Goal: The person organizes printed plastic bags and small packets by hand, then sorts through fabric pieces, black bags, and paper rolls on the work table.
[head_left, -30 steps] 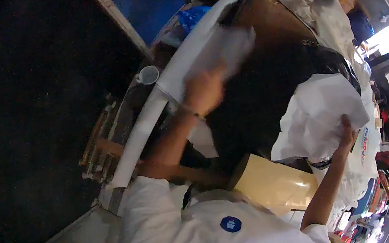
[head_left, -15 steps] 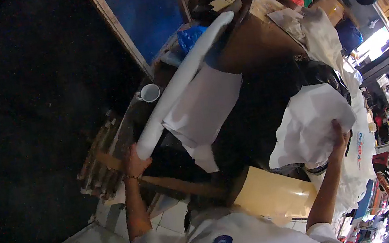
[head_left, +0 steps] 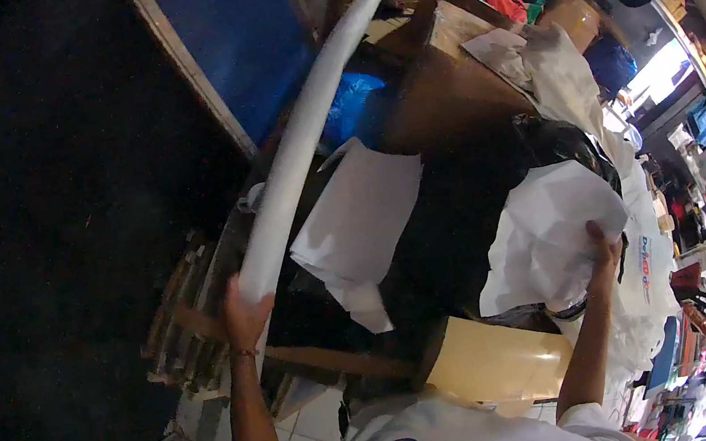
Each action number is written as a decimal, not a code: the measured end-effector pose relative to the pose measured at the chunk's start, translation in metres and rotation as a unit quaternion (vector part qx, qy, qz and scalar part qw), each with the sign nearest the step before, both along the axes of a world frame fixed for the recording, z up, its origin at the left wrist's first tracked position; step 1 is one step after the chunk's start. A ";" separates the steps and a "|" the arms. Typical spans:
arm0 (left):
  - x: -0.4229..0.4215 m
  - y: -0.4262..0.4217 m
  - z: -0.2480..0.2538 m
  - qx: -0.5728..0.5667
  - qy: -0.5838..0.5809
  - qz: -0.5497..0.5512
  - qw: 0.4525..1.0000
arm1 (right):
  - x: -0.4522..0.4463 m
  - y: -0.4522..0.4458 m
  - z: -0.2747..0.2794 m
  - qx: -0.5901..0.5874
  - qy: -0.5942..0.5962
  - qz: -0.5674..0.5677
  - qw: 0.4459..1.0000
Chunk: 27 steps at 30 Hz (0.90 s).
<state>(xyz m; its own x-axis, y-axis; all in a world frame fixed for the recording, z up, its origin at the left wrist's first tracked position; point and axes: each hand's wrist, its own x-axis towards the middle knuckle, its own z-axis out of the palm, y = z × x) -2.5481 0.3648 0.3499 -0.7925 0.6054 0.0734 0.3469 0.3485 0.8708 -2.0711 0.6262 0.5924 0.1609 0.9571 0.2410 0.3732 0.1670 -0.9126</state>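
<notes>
My left hand (head_left: 247, 315) is closed around the lower end of a long white roll (head_left: 298, 138), which slants up and away to the right. My right hand (head_left: 603, 250) grips the right edge of a crumpled white sheet (head_left: 544, 234), thumb on top and the other fingers hidden beneath it. Between my hands, a folded white sheet (head_left: 358, 211) lies on a black surface. The roll partly covers a white mug (head_left: 251, 199).
A bundle of wooden slats (head_left: 178, 322) lies left of my left hand. Nearest my body is a curved yellowish sheet (head_left: 499, 358). A brown cardboard box (head_left: 442, 86) and a blue plastic bag (head_left: 352, 103) stand beyond. White plastic bags (head_left: 642, 288) are piled on the right.
The roll has been lifted and swung left, now passing in front of the mug and uncovering more of the blue bag. My right hand still holds the crumpled sheet.
</notes>
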 end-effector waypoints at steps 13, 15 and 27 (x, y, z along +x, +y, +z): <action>0.002 0.359 0.097 0.148 0.151 -0.180 0.961 | -0.003 0.001 -0.003 -0.017 -0.019 -0.022 0.999; 0.032 0.325 0.101 0.014 0.105 -0.283 0.953 | -0.005 -0.001 -0.001 -0.030 -0.060 -0.077 0.995; 0.065 0.181 0.053 -0.045 0.084 -0.245 0.965 | 0.052 0.029 -0.030 -0.013 -0.030 -0.044 0.998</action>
<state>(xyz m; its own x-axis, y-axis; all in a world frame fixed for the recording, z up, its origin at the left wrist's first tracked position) -2.4835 0.5456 0.4028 -0.3905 0.9144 0.1062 0.6229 0.1776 0.7618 -2.0190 0.6549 0.5624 0.2315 0.9458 0.2276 0.4403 0.1068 -0.8915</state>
